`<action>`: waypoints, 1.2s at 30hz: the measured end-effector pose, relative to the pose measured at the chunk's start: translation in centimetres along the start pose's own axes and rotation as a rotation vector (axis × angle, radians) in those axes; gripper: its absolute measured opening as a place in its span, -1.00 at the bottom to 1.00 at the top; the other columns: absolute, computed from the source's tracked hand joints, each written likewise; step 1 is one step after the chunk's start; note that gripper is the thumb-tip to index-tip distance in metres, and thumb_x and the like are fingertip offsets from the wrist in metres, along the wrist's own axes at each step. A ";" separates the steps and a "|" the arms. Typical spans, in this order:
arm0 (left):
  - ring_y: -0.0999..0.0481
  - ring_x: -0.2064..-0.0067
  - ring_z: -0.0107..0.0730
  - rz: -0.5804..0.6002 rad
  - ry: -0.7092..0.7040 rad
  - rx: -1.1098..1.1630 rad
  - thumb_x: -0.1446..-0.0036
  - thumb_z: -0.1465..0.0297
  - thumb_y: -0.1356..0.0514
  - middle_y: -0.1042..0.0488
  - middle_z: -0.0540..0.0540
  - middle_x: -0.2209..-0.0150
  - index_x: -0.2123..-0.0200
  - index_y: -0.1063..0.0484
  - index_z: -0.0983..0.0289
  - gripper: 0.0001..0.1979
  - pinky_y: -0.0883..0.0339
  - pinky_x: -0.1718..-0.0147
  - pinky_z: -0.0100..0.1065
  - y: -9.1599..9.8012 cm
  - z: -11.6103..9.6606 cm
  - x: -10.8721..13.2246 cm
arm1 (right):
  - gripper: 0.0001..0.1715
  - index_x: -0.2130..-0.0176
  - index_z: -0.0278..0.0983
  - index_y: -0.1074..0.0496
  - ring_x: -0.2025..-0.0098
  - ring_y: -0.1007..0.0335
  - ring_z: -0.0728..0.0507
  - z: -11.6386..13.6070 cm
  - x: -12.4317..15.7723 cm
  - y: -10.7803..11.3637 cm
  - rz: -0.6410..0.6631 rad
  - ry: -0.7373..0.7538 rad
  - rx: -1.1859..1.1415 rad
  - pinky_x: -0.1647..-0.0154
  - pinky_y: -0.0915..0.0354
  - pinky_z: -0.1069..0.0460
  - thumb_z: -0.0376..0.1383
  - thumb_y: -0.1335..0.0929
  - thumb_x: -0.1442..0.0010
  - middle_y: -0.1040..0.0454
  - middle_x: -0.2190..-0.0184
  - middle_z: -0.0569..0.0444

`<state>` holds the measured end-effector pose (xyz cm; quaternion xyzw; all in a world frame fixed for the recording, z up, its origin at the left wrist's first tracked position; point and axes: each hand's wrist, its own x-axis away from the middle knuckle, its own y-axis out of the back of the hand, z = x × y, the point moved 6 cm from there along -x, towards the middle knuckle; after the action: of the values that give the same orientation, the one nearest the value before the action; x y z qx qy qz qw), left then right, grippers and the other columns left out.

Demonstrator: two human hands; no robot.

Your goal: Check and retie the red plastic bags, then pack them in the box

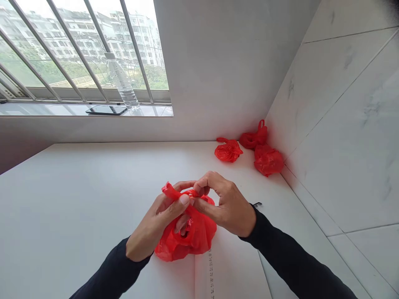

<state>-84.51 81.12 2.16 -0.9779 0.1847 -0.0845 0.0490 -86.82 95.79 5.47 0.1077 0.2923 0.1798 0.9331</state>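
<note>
A red plastic bag point(202, 232) hangs between my hands above the white table. My left hand point(162, 216) is closed on its top, the thumb pressed on the gathered plastic and some fingers behind or inside the bag. My right hand point(222, 203) pinches the twisted handles at the top from the other side. Through the plastic something small and dark shows; what it is I cannot make out. Below the bag lies a white sheet point(237, 265) with a column of handwritten numbers.
Three red bags, a single one point(229, 150) and two touching point(268, 160), sit in the table's far right corner. A small black item point(257, 204) lies by my right sleeve. On the windowsill are a water bottle point(123, 83) and a dark flat device point(106, 110). A tiled wall point(352, 145) bounds the right.
</note>
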 end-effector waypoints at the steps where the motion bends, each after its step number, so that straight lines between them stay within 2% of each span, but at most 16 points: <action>1: -0.26 0.56 -0.43 -0.023 0.004 0.002 -0.30 0.05 -0.18 -0.25 -0.08 0.63 -0.10 -0.43 0.21 -0.55 -0.26 0.50 -0.38 0.1 0.0 -0.1 | -0.84 0.30 -0.21 -0.37 0.26 -0.37 -0.07 -0.1 -0.1 0.0 -0.005 -0.008 0.002 0.22 -0.36 0.01 -0.38 -0.44 -0.23 -0.45 0.35 0.15; 4: -0.29 0.61 -0.40 -0.083 0.053 0.101 -0.33 0.08 -0.14 -0.27 -0.04 0.68 0.04 -0.53 0.25 -0.61 -0.34 0.52 -0.35 0.3 0.3 -0.4 | -0.84 0.30 -0.20 -0.39 0.28 -0.35 -0.07 -0.3 -0.2 0.4 -0.029 -0.048 -0.004 0.22 -0.34 0.00 -0.32 -0.46 -0.24 -0.44 0.35 0.15; 6: -0.36 0.60 -0.38 -0.089 0.093 0.202 -0.33 0.09 -0.16 -0.36 0.00 0.65 0.08 -0.55 0.24 -0.64 -0.40 0.51 -0.33 0.3 0.5 -0.6 | -0.85 0.28 -0.19 -0.40 0.26 -0.37 -0.08 -0.1 -0.1 0.7 -0.044 -0.052 -0.021 0.18 -0.35 -0.02 -0.30 -0.47 -0.25 -0.44 0.33 0.14; 9: -0.48 0.50 -0.39 -0.109 0.105 0.333 -0.28 0.15 -0.24 -0.50 0.06 0.49 0.11 -0.57 0.21 -0.72 -0.45 0.46 -0.37 0.5 0.4 -0.7 | -0.86 0.26 -0.19 -0.42 0.09 -0.44 -0.14 0.7 0.1 0.5 0.011 0.017 -0.049 -0.01 -0.36 -0.09 -0.34 -0.47 -0.23 -0.46 0.25 0.10; 13: -0.48 0.45 -0.48 -0.073 0.058 0.325 -0.21 0.27 -0.35 -0.50 0.00 0.41 0.22 -0.57 0.20 -0.85 -0.43 0.46 -0.46 0.7 -0.1 -0.7 | -0.80 0.26 -0.18 -0.46 -0.12 -0.37 -0.22 1.0 0.4 -0.4 0.111 0.094 0.023 -0.16 -0.34 -0.19 -0.31 -0.53 -0.15 -0.45 0.02 0.00; 15: -0.46 0.46 -0.53 -0.041 0.031 0.244 -0.19 0.31 -0.38 -0.47 -0.03 0.44 0.27 -0.55 0.21 -0.88 -0.40 0.48 -0.51 0.8 -0.4 -0.6 | -0.66 0.14 -0.16 -0.46 -0.27 -0.24 -0.26 0.5 0.4 -0.6 0.117 0.100 0.054 -0.24 -0.28 -0.23 -0.27 -0.56 -0.11 -0.42 -0.09 -0.03; 17: -0.45 0.47 -0.57 -0.039 0.000 0.147 -0.16 0.38 -0.39 -0.46 -0.05 0.44 0.29 -0.53 0.20 -0.90 -0.39 0.48 -0.53 1.1 -0.8 -0.5 | -0.34 -0.09 -0.15 -0.37 -0.37 -0.12 -0.29 -0.5 0.3 -0.9 0.141 0.088 0.048 -0.29 -0.23 -0.27 -0.27 -0.58 -0.05 -0.37 -0.20 -0.06; 19: -0.46 0.45 -0.54 -0.040 -0.041 0.014 -0.14 0.44 -0.38 -0.48 -0.05 0.41 0.27 -0.52 0.19 -0.89 -0.42 0.44 -0.50 1.4 -1.4 -0.3 | -0.07 -0.29 -0.13 -0.20 -0.28 -0.26 -0.27 -1.7 0.1 -1.4 0.217 0.027 0.001 -0.25 -0.28 -0.26 -0.29 -0.56 -0.04 -0.41 -0.18 -0.06; 20: -0.48 0.43 -0.52 -0.043 -0.070 -0.068 -0.13 0.46 -0.37 -0.49 -0.04 0.39 0.26 -0.52 0.18 -0.88 -0.44 0.43 -0.47 1.5 -1.7 -0.2 | -0.04 -0.33 -0.13 -0.16 -0.17 -0.38 -0.23 -2.4 0.1 -1.6 0.255 -0.023 -0.022 -0.20 -0.33 -0.24 -0.30 -0.54 -0.07 -0.47 -0.10 -0.03; 21: -0.49 0.41 -0.49 -0.054 -0.106 -0.160 -0.13 0.48 -0.35 -0.51 -0.02 0.36 0.24 -0.52 0.18 -0.87 -0.45 0.42 -0.44 1.6 -2.0 -0.2 | -0.09 -0.34 -0.13 -0.17 -0.03 -0.47 -0.19 -3.0 0.1 -1.7 0.280 -0.079 -0.037 -0.13 -0.37 -0.20 -0.30 -0.52 -0.11 -0.52 0.01 0.01; 23: -0.51 0.36 -0.43 -0.131 -0.203 -0.381 -0.14 0.52 -0.28 -0.54 0.01 0.33 0.22 -0.54 0.18 -0.84 -0.44 0.40 -0.40 2.1 -2.5 0.0 | -0.29 -0.27 -0.17 -0.29 0.20 -0.48 -0.13 -3.9 0.0 -1.6 0.291 -0.169 -0.052 0.01 -0.41 -0.13 -0.26 -0.48 -0.19 -0.53 0.25 0.11; 26: -0.53 0.30 -0.39 -0.318 -0.410 -0.740 -0.12 0.62 -0.17 -0.56 0.04 0.28 0.22 -0.57 0.18 -0.72 -0.42 0.35 -0.37 2.6 -3.2 0.5 | -0.47 -0.18 -0.21 -0.40 0.30 -0.40 -0.09 -4.4 -0.1 -1.6 0.287 -0.236 -0.115 0.17 -0.38 -0.05 -0.14 -0.45 -0.28 -0.45 0.37 0.15; 28: -0.54 0.24 -0.39 -0.373 -0.558 -0.872 -0.09 0.69 -0.10 -0.55 0.05 0.22 0.21 -0.59 0.17 -0.61 -0.43 0.28 -0.36 2.4 -3.4 0.8 | -0.55 -0.18 -0.21 -0.41 0.39 -0.30 -0.05 -4.7 0.0 -1.9 0.298 -0.264 -0.209 0.28 -0.32 0.00 -0.08 -0.34 -0.40 -0.38 0.43 0.18; 31: -0.54 0.21 -0.43 -0.340 -0.721 -0.902 -0.08 0.76 -0.04 -0.50 0.06 0.12 0.14 -0.62 0.11 -0.46 -0.45 0.27 -0.37 1.6 -3.3 1.2 | -0.58 -0.14 -0.21 -0.42 0.49 -0.14 -0.01 -5.3 0.3 -2.7 0.357 -0.287 -0.352 0.43 -0.19 0.05 -0.07 -0.22 -0.48 -0.28 0.48 0.21; 34: -0.52 0.23 -0.46 -0.289 -0.796 -0.895 -0.14 0.76 -0.08 -0.46 0.05 0.06 0.07 -0.63 0.02 -0.43 -0.42 0.34 -0.40 1.1 -3.1 1.5 | -0.63 0.04 -0.27 -0.46 0.41 -0.24 -0.01 -5.6 0.2 -2.9 0.405 -0.279 -0.455 0.37 -0.23 0.06 -0.04 -0.31 -0.43 -0.35 0.40 0.15; 36: -0.54 0.17 -0.43 -0.280 -0.796 -0.891 -0.20 0.72 -0.14 -0.46 0.05 0.05 -0.03 -0.59 -0.04 -0.44 -0.44 0.30 -0.38 1.0 -3.0 1.4 | -0.63 0.15 -0.28 -0.44 0.34 -0.29 -0.02 -5.8 -0.1 -2.2 0.335 -0.279 -0.455 0.30 -0.27 0.05 -0.01 -0.37 -0.37 -0.38 0.35 0.13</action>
<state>-84.10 79.50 5.18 -0.8758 0.0398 0.3670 -0.3109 -89.68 94.25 0.22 -0.0334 0.0922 0.3754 0.9217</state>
